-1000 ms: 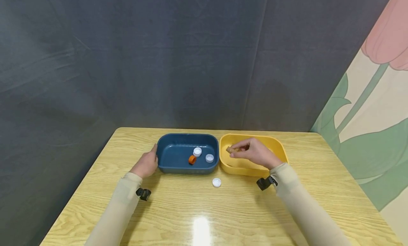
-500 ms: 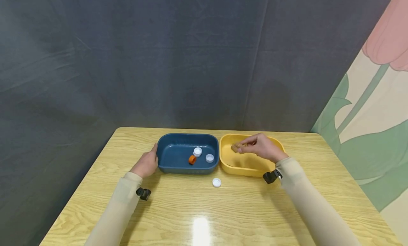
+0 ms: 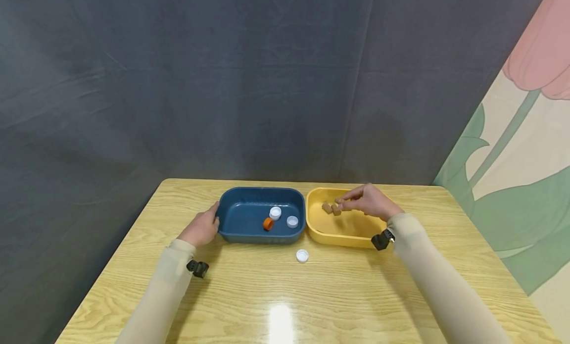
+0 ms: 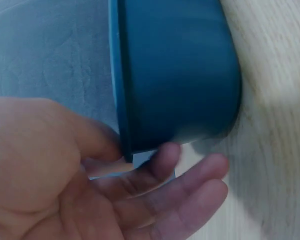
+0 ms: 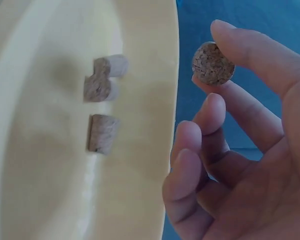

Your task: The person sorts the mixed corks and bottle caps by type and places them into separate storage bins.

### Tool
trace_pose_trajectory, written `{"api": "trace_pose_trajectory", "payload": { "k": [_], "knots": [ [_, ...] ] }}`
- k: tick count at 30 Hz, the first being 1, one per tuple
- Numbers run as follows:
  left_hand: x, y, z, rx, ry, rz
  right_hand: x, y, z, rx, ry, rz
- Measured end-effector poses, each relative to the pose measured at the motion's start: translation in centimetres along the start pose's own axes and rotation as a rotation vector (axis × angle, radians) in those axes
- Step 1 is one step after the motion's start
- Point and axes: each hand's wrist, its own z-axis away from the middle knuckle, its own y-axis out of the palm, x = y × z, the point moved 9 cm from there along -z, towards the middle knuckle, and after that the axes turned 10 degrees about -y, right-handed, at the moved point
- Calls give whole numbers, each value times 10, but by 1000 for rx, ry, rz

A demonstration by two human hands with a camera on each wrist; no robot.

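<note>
My right hand [image 3: 369, 201] is over the yellow basin [image 3: 338, 240]. Between thumb and index finger it pinches a cork [image 5: 213, 63], whose round speckled end shows in the right wrist view. Several more corks [image 5: 102, 134] lie on the basin floor, just left of the fingertips in the head view. My left hand [image 3: 201, 227] is at the left end of the dark blue basin [image 3: 262, 237]. In the left wrist view its thumb is at the rim and the index fingertip against the outer wall; the other fingers hang loose below.
White caps [image 3: 275, 213] and an orange cap [image 3: 268, 223] lie inside the blue basin. One more white cap [image 3: 302, 256] is on the wooden table [image 3: 249, 284] in front of the basins. A dark curtain [image 3: 267, 86] hangs behind the table.
My right hand has moved right within the yellow basin, away from the corks at its left, which now show uncovered on the floor. The left hand has stayed at the blue basin's end.
</note>
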Motion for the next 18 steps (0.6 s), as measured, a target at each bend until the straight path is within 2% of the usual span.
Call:
{"api": "trace_pose_trajectory", "payload": {
  "k": [8, 18],
  "knots": [
    [1, -5, -2, -29, -4, -47, -14, 2, 0, -7, 28, 6],
    [-1, -4, -1, -26, -1, -28, -19, 3, -2, 3, 31, 8]
  ]
}}
